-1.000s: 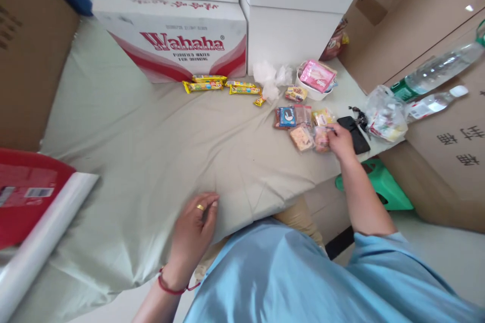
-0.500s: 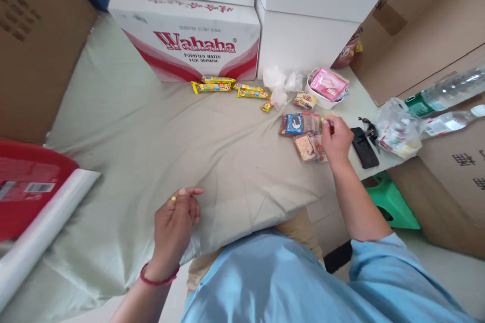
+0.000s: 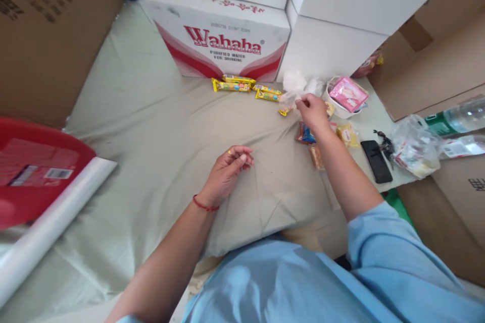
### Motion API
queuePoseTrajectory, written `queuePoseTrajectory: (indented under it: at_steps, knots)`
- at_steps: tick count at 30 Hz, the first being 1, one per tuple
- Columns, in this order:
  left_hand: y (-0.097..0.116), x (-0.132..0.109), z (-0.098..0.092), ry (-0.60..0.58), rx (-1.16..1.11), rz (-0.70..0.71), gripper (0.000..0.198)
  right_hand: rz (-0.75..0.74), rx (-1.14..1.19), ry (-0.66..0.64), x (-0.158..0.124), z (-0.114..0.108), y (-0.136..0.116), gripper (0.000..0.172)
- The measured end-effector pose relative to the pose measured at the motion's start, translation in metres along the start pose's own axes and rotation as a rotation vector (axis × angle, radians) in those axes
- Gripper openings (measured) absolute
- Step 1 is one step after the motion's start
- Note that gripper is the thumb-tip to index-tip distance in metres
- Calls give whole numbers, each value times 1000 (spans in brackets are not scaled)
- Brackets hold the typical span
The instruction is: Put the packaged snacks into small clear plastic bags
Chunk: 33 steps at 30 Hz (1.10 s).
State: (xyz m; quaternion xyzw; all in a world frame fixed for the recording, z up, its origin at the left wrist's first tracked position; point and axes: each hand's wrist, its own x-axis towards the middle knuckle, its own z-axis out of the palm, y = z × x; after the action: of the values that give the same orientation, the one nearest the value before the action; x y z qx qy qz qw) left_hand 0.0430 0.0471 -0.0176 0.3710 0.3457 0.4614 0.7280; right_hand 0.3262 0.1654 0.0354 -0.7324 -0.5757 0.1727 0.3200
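Note:
My right hand (image 3: 313,112) reaches across the table with thumb and fingers pinched on the edge of a clear plastic bag (image 3: 294,82). Below my right wrist lie several small snack packets, among them a blue one (image 3: 308,133), an orange-brown one (image 3: 316,156) and a yellow one (image 3: 347,135); my forearm partly covers this group. To the left of the bag are several yellow-wrapped snack bars (image 3: 232,86). My left hand (image 3: 231,165) hovers over the cloth nearer my body, its fingers loosely curled against the thumb with nothing in them.
A white bowl (image 3: 343,111) holds a pink packet (image 3: 349,93). At right lie a black phone (image 3: 376,161), keys (image 3: 386,147), a filled plastic bag (image 3: 415,146) and bottles (image 3: 464,117). A Wahaba-style carton (image 3: 231,35) stands behind; a red package (image 3: 41,171) lies left.
My right hand has left the yellow packet beside the other snack packets and moved up and left to the clear plastic bag. My left hand has moved forward and right. The view has shifted.

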Motion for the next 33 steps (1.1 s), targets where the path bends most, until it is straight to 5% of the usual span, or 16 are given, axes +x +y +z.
queuePoseTrajectory:
  at_steps: [5, 11, 15, 27, 31, 33]
  knots:
    - [-5, 1, 0, 66, -61, 58, 71, 189, 859, -339, -110, -3, -38, 27]
    - [-4, -2, -5, -74, -204, -188, 61, 454, 1378, -388, -180, 29, -63, 19]
    - [-4, 0, -6, -53, -244, -137, 40, 535, 1391, -459, -188, 44, -62, 16]
    - [1, 4, -3, 111, -304, -100, 49, 488, 1279, -462, -203, 44, -36, 15]
    - [-2, 4, -5, 164, -230, -44, 47, 429, 1026, -479, -205, 38, -24, 22]
    - [-3, 5, -6, 181, -243, -35, 44, 317, 733, -364, -204, 29, -20, 23]
